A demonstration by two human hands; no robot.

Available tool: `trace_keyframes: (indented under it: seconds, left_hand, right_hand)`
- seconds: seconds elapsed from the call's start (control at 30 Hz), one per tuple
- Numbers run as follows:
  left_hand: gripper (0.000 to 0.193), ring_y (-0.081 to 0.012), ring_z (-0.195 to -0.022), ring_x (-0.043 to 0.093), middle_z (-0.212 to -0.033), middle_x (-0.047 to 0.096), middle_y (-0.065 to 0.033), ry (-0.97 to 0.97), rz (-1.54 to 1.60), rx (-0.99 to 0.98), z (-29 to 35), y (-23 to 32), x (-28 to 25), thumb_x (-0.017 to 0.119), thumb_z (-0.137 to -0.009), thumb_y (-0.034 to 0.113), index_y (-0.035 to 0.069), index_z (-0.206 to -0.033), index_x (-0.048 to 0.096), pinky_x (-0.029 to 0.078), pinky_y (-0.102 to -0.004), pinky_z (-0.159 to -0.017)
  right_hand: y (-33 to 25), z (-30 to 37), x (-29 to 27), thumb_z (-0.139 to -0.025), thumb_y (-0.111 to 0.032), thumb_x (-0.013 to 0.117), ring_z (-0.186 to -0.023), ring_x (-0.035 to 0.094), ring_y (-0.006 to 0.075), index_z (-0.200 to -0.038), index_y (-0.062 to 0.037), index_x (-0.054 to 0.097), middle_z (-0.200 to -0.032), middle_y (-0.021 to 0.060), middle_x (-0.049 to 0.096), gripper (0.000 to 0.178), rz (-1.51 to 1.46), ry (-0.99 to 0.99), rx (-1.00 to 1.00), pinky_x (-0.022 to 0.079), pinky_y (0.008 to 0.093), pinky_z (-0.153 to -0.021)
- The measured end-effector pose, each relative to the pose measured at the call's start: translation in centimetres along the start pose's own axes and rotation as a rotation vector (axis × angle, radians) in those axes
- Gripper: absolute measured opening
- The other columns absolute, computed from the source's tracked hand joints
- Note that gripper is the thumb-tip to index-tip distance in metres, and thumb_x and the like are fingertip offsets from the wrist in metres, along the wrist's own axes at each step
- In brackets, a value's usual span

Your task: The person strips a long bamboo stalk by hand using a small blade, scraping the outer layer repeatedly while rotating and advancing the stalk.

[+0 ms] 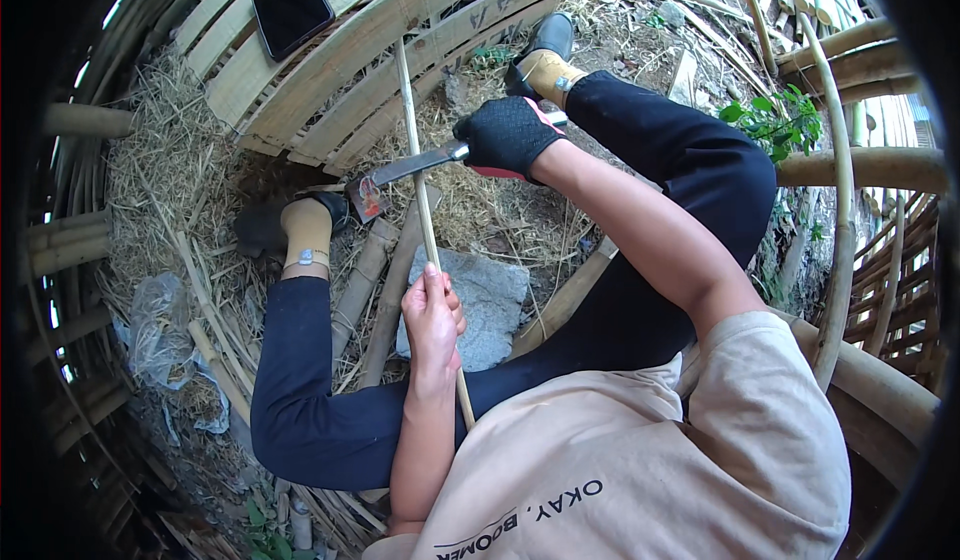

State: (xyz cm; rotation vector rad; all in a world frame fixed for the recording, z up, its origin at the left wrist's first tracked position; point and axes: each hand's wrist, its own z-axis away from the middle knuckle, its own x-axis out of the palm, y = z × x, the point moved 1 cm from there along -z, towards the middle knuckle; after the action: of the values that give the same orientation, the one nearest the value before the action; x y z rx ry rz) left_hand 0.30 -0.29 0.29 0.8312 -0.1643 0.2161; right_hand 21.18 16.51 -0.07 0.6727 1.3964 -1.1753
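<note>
A long, thin bamboo strip slants from my lap up to the wooden slats in front of me. My left hand, bare, is wrapped round its lower part with the thumb pointing along it. In a black and red glove, my right hand grips the handle of a machete. The blade lies across the strip above my left hand, its broad end pointing left; a coloured patch marks that end. A grey stone slab sits on the ground beneath the strip, just right of my left hand.
A slatted wooden panel stands ahead, with a black smartphone on it. Crumpled clear plastic lies in dry straw at left. Bamboo pieces lie between my legs. Bamboo poles and a leafy plant border the right.
</note>
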Motion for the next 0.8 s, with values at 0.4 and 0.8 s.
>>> trace_keyframes:
  seconds: [0.4, 0.8]
  left_hand:
    - [0.036, -0.0003, -0.041, 0.026, -0.057, 0.034, 0.0092, -0.027, 0.018, -0.023, -0.2, 0.0, -0.2, 0.043, -0.110, 0.038, 0.013, -0.084, 0.048, 0.018, -0.0219, -0.036]
    - [0.038, -0.0009, -0.041, 0.026, -0.057, 0.033, 0.0087, 0.025, -0.033, -0.005, 0.4, 0.0, 0.3, 0.043, -0.110, 0.038, 0.013, -0.082, 0.047, 0.018, -0.0222, -0.036]
  right_hand:
    - [1.3, -0.3, -0.7, -0.081, -0.025, 0.064, -0.077, 0.072, 0.0353, -0.084, -0.0129, 0.075, -0.077, 0.0151, 0.072, 0.016, 0.053, 0.049, 0.108, 0.057, 0.0473, -0.071]
    - [1.3, -1.1, -0.7, -0.084, -0.034, 0.065, -0.082, 0.072, 0.0364, -0.090, -0.0144, 0.077, -0.084, 0.0164, 0.073, 0.024, 0.027, -0.007, 0.185, 0.058, 0.0479, -0.078]
